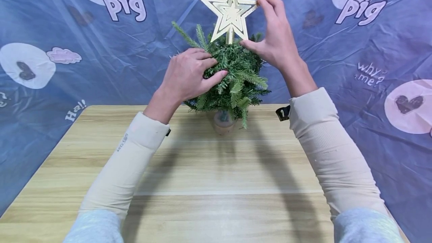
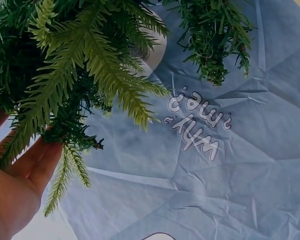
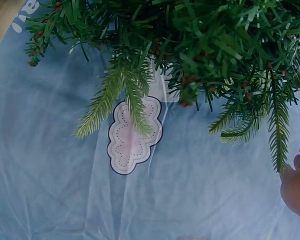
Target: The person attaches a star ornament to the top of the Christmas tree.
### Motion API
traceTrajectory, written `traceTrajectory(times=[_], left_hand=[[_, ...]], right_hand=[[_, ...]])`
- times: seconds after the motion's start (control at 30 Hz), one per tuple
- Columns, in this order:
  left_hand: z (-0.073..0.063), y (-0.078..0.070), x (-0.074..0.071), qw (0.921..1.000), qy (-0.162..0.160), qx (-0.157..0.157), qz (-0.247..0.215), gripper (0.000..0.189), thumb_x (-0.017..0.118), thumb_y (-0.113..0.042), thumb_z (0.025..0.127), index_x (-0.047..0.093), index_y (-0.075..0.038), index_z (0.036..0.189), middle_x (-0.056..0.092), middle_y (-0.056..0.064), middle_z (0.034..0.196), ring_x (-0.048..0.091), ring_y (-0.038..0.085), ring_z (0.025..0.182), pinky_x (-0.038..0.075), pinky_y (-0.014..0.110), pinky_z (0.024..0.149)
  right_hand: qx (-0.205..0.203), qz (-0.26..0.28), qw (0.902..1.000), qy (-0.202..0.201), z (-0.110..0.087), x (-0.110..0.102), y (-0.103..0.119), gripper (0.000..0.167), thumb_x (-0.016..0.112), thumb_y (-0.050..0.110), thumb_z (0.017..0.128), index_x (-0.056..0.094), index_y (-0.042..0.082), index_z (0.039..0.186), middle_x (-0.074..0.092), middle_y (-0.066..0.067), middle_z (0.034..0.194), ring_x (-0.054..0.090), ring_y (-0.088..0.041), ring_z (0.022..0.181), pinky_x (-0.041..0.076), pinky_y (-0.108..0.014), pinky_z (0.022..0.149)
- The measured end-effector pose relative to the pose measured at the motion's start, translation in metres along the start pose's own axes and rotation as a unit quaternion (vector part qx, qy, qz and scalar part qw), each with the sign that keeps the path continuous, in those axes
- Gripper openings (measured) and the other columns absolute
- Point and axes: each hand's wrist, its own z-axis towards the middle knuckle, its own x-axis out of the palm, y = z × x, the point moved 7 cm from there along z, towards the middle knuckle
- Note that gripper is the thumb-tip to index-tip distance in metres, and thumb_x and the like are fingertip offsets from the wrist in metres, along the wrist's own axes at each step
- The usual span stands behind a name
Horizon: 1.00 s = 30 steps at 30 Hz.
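A small artificial Christmas tree (image 1: 241, 61) stands at the back of the table in the head view, a gold star (image 1: 232, 12) at its top. The right hand (image 1: 278, 38) holds the star from the right, its fingers at the star's right point and its thumb by the lower right point. On the tree's left side, the left hand (image 1: 187, 72) rests against the branches, thumb and fingers apart. The left wrist view shows that hand's fingers (image 2: 42, 162) partly behind green sprigs (image 2: 90, 55). In the right wrist view, the right hand (image 3: 296, 187) shows only at the edge.
The tree's rounded base (image 1: 224, 123) sits on the light wooden table (image 1: 216, 171). A blue printed cloth (image 1: 162, 81) hangs close behind the tree. Dark straps (image 1: 282, 113) show at the cuffs of the sleeves.
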Motion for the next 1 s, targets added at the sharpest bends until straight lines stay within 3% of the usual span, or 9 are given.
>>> traceTrajectory(times=[0.27,0.6,0.87,1.0], left_hand=[[-0.001,0.002,-0.001,1.0000,0.000,-0.007,-0.007,0.055,0.057,-0.058,0.097,0.076,-0.010,0.116,0.073,0.012,0.117,0.065,0.032,0.116,0.055,0.045,0.096],[-0.006,0.006,-0.010,0.9995,-0.025,-0.004,-0.016,0.058,0.061,-0.059,0.095,0.076,-0.008,0.117,0.073,0.012,0.117,0.066,0.032,0.113,0.055,0.046,0.095],[-0.006,0.010,-0.015,0.9986,-0.044,-0.001,-0.030,0.056,0.064,-0.057,0.094,0.076,-0.007,0.117,0.073,0.013,0.115,0.067,0.032,0.109,0.057,0.047,0.092],[-0.008,0.014,-0.018,0.9979,-0.047,-0.014,-0.042,0.056,0.064,-0.057,0.093,0.076,-0.007,0.117,0.073,0.012,0.116,0.066,0.031,0.112,0.055,0.046,0.096]], right_hand=[[-0.003,0.006,1.0000,-0.007,-0.003,0.000,-0.001,0.098,0.089,0.031,0.079,0.033,0.011,0.157,0.025,-0.005,0.161,0.025,-0.010,0.148,0.017,-0.016,0.117],[-0.007,0.023,0.9994,-0.025,-0.005,-0.005,-0.002,0.102,0.090,0.031,0.078,0.031,0.008,0.158,0.027,-0.007,0.161,0.029,-0.011,0.146,0.016,-0.015,0.116],[-0.013,0.035,0.9986,-0.037,-0.011,-0.010,-0.008,0.094,0.086,0.032,0.082,0.035,0.007,0.156,0.032,-0.006,0.159,0.031,-0.011,0.145,0.017,-0.017,0.117],[-0.013,0.040,0.9982,-0.042,-0.015,-0.011,-0.012,0.088,0.083,0.031,0.085,0.036,0.007,0.156,0.032,-0.006,0.159,0.031,-0.011,0.145,0.018,-0.018,0.117]])
